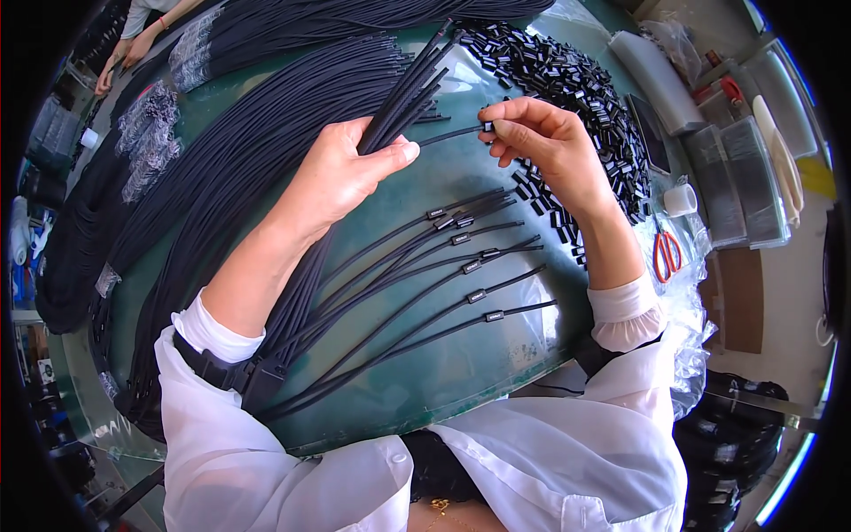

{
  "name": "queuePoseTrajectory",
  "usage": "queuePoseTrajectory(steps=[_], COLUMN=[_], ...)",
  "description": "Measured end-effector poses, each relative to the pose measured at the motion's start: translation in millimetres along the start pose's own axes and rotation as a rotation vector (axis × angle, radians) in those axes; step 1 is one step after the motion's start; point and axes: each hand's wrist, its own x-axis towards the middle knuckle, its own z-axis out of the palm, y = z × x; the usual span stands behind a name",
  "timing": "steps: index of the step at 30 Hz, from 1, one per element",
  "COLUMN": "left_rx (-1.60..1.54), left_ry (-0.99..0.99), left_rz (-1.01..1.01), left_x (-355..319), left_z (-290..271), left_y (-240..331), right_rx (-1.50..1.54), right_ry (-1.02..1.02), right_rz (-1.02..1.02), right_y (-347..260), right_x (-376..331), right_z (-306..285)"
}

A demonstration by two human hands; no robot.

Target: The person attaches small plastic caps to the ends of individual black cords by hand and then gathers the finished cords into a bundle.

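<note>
My left hand (341, 168) is closed round a bundle of black cords (403, 102) whose ends stick up past the thumb. One cord (450, 136) runs out from the bundle toward my right hand (536, 133). Between the thumb and fingertips of that hand is a small black bead (487, 127) at the cord's tip; how far the cord passes into it is too small to tell. Nearer me, several cords lie fanned out, each with a black bead (494, 316) bearing pale markings near its end. A heap of loose black beads (567, 80) lies beyond my right hand.
Long bundles of black cord (239, 133) cover the left of the green table (425, 372), some wrapped in clear film (151, 133). Orange-handled scissors (667, 255), a white roll (681, 200), a dark phone-like slab (649, 133) and clear plastic boxes (740, 177) stand right. Another person's hands (133, 49) show far left.
</note>
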Motion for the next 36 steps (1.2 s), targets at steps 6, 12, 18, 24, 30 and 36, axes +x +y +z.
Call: queuePoseTrajectory(steps=[6,12,18,24,30,36], left_rx=[0.085,0.029,0.027,-0.073,-0.032,-0.076], left_ry=[-0.063,-0.153,-0.074,-0.098,-0.032,0.002], left_rz=[0.033,0.069,-0.032,-0.086,-0.058,-0.091], left_x=[-3.6,-4.7,2.4,2.0,0.9,-1.5], left_z=[7.7,9.4,-0.6,5.4,-1.9,-3.1], left_y=[-2.0,1.6,-12.6,-5.0,-5.0,-3.6], right_rx=[-0.157,-0.109,-0.868,-1.232,-1.185,-0.597], right_ry=[-0.116,-0.201,-0.302,0.100,-0.066,-0.036], right_rz=[-0.008,0.042,0.036,0.015,0.115,-0.012], right_y=[-6.7,-13.1,-17.2,27.9,27.0,0.1], right_x=[-7.8,-15.1,-4.0,55.7,81.3,36.8], right_z=[32.3,36.5,-20.5,-38.6,-38.4,-11.3])
